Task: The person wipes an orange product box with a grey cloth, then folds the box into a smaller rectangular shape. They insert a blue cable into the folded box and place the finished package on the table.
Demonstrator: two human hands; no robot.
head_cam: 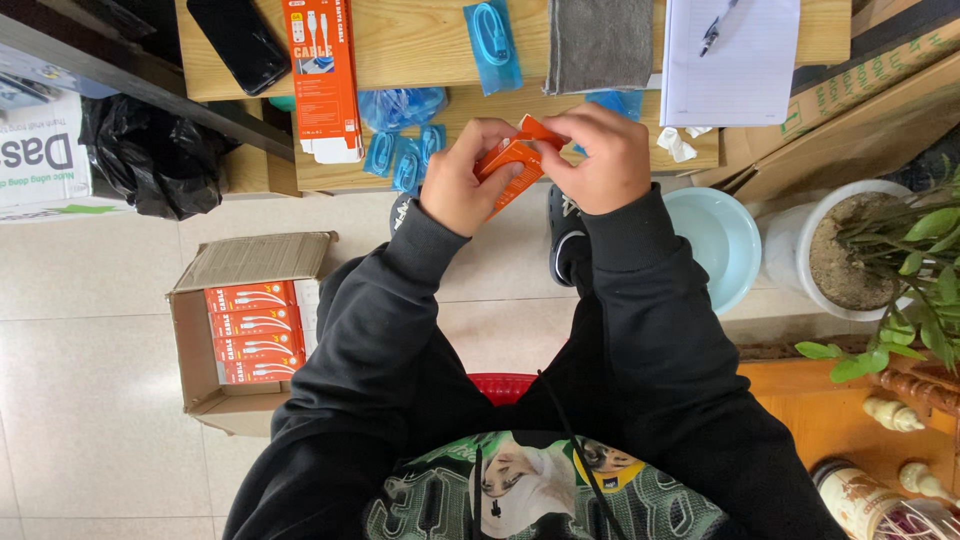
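Both hands hold a small orange cable box [513, 158] in front of a low wooden table [420, 55]. My left hand [462, 178] grips its lower end from the left. My right hand [603, 156] pinches its top flap from the right. Black sleeves cover both arms. On the table lie an upright stack of orange cable boxes [322, 75], several blue bagged cables [405, 150] and another blue bagged cable [491, 40].
An open cardboard box [195, 330] with orange cable boxes stands on the tiled floor at left. A black phone [238, 40], grey cloth [600, 42] and notepad with pen [735, 60] lie on the table. A pale blue basin [715, 240] and potted plant [850, 250] stand right.
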